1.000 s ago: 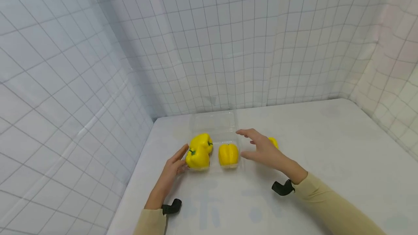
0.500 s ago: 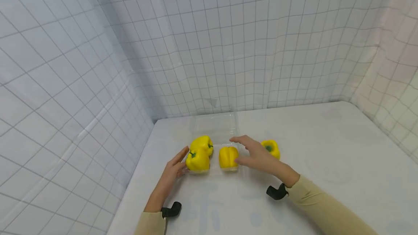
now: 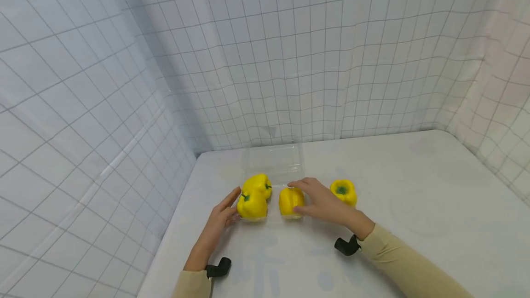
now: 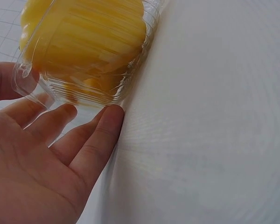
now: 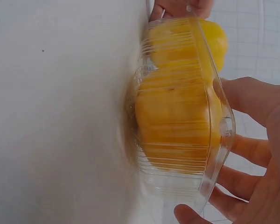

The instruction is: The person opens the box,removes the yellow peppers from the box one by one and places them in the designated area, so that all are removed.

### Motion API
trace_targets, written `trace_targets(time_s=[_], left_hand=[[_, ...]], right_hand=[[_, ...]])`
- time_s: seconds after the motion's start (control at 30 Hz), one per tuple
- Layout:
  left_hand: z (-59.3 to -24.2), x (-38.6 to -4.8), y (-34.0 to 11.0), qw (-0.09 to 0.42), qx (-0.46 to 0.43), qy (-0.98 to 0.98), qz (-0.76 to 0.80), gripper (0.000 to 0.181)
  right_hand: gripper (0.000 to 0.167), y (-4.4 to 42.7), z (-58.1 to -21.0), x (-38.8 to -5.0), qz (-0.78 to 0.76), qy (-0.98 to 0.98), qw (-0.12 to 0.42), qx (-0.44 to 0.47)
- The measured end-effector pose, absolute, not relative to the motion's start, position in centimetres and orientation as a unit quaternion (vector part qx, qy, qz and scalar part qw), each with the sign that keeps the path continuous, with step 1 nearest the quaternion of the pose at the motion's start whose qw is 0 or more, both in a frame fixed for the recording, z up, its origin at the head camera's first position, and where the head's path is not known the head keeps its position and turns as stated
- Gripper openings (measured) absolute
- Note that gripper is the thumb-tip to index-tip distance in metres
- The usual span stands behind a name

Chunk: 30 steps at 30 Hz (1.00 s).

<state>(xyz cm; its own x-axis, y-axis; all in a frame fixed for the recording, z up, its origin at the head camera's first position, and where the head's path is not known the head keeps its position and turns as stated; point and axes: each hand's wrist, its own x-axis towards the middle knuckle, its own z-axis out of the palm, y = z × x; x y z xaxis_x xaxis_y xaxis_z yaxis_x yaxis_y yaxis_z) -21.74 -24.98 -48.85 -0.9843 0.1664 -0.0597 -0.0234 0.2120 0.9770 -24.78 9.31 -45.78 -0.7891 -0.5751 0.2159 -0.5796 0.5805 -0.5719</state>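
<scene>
In the head view, a clear plastic clamshell box (image 3: 273, 217) stands with its lid up. Two yellow bell peppers (image 3: 252, 205) with green stems fill its left side. Another yellow bell pepper (image 3: 290, 202) lies on its right side, and my right hand (image 3: 325, 203) spans it, thumb on the near part and index finger at the far part. In the right wrist view, the thumb (image 5: 247, 95) reaches over the rim onto the pepper; some other fingertips are hidden behind the rim. My left hand (image 3: 219, 217) rests its straight fingers (image 4: 91, 149) against the box's left wall.
A loose yellow bell pepper (image 3: 343, 192) sits on the white table (image 3: 414, 187), right of the box beyond my right hand. The transparent lid (image 3: 274, 160) leans back behind the box. Grid-patterned curtains (image 3: 269, 59) enclose the back and sides.
My right hand has moved left from beside the box onto the right-hand pepper. This uncovers the loose pepper behind it. The left hand has stayed at the box's side.
</scene>
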Motion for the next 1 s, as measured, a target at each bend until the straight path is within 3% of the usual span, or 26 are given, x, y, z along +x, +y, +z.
trace_targets(time_s=[1.0], left_hand=[[-48.7,-21.6,-24.7,0.062,0.046,0.777,0.624,0.056]], right_hand=[[0.068,7.9,-45.4,-25.9,0.291,-0.910,-0.025,0.295]])
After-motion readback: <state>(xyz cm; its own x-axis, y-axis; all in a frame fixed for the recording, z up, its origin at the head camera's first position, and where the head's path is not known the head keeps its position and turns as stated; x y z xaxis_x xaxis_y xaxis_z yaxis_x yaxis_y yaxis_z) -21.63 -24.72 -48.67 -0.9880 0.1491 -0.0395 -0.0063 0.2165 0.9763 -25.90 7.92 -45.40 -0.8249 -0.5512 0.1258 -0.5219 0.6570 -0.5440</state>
